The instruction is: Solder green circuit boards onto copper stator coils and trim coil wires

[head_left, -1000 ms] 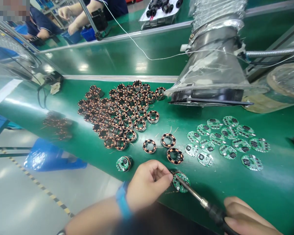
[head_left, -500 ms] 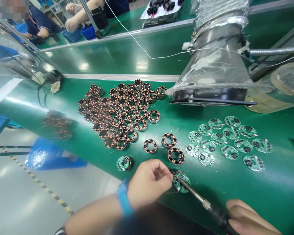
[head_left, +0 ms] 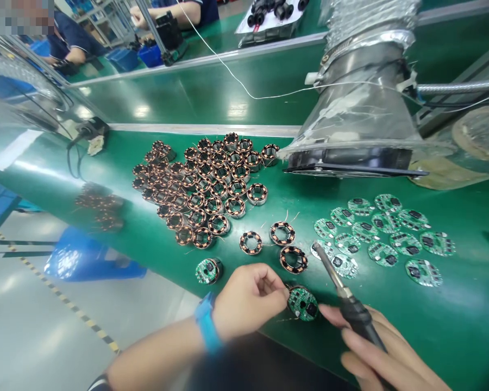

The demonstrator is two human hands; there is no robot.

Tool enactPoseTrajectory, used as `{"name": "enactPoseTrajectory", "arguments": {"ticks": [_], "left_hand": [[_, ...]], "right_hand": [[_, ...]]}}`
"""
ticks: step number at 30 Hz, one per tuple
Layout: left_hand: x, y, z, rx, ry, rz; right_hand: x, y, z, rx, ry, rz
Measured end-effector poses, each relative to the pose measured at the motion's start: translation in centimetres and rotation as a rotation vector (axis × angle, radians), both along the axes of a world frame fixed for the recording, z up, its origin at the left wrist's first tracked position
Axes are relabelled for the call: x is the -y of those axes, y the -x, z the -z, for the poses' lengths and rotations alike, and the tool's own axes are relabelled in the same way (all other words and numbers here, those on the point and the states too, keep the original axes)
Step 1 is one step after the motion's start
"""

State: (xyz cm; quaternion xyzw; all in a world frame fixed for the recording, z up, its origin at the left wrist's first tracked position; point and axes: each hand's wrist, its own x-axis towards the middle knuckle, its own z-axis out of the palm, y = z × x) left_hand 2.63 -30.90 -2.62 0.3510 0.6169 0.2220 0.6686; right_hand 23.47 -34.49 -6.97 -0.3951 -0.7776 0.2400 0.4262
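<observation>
While pinching the left rim of the board-topped stator [head_left: 303, 304] with the left hand [head_left: 248, 298], thumb and forefinger pressed together on it, steadying it flat on the green worktop [head_left: 452, 326] right at the near edge. Gripping the soldering iron [head_left: 348, 297] in the right hand [head_left: 375, 353], fingers wrapped round the black handle. Holding the tip lifted clear of the stator, pointing up and away, hovering over the nearest of the loose round circuit boards [head_left: 385, 233]. Right forefinger lying just beside the stator; touching or not, cannot tell. Sitting just beyond the stator: three single copper-wound stators [head_left: 282, 233], apart from each other. Crowding further back-left: packed stator cluster [head_left: 206, 182]. Resting left of the left hand: another capped stator [head_left: 207, 270]. Looming back right: clear fume hood [head_left: 358, 114] under a foil duct. Working at the far bench: other people's hands.
</observation>
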Motion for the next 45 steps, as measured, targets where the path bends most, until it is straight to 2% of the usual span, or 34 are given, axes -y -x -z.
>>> {"name": "enactPoseTrajectory", "arguments": {"ticks": [4,9,14,19,21,23,26,30,33,35,37,39,41,43,45], "left_hand": [[0.1,0.1,0.4,0.005,-0.026,0.029],[1.6,0.7,-0.2,-0.042,-0.130,-0.011],[3.0,1.3,-0.6,-0.122,-0.068,0.106],[2.9,0.1,0.2,0.063,-0.036,-0.119],[2.9,-0.5,0.4,0.037,-0.085,-0.179],[2.8,-1.0,0.5,-0.080,-0.213,-0.191],[2.8,-1.2,0.7,-0.277,-0.545,-0.112],[2.6,-0.7,0.7,-0.520,-1.057,0.186],[2.3,-0.2,-0.2,-0.679,-1.185,0.485],[2.3,0.1,-0.7,-0.684,-1.151,0.609],[2.3,0.4,-0.8,-0.608,-1.048,0.580],[2.5,0.7,-0.5,-0.544,-0.937,0.459],[2.6,0.8,0.0,-0.469,-0.771,0.280],[2.6,0.8,0.5,-0.318,-0.541,0.110],[2.4,0.5,0.6,-0.124,-0.321,-0.001]], "right_hand": [[-0.6,2.2,-0.3,0.035,-0.079,-0.079],[-0.8,3.2,-0.1,0.015,-0.091,-0.040],[-0.5,3.6,-0.1,-0.002,-0.106,0.039],[-0.2,3.7,0.1,-0.008,-0.086,0.096],[-0.2,3.6,0.0,-0.003,-0.077,0.086],[-0.4,3.4,-0.1,0.001,-0.072,0.067],[-0.6,3.0,-0.5,-0.001,-0.076,0.033],[-0.8,2.9,-0.6,-0.003,-0.082,0.000],[-0.8,3.0,-0.4,0.003,-0.079,0.003],[-0.6,3.0,-0.2,0.005,-0.076,0.012],[-0.5,3.0,0.0,0.008,-0.073,0.024],[-0.4,3.1,-0.1,0.012,-0.062,0.037],[-0.4,3.0,-0.4,0.020,-0.055,0.046],[-0.4,2.6,-0.8,0.040,-0.058,0.062],[-0.3,1.8,-1.0,0.059,-0.076,0.050]]}}
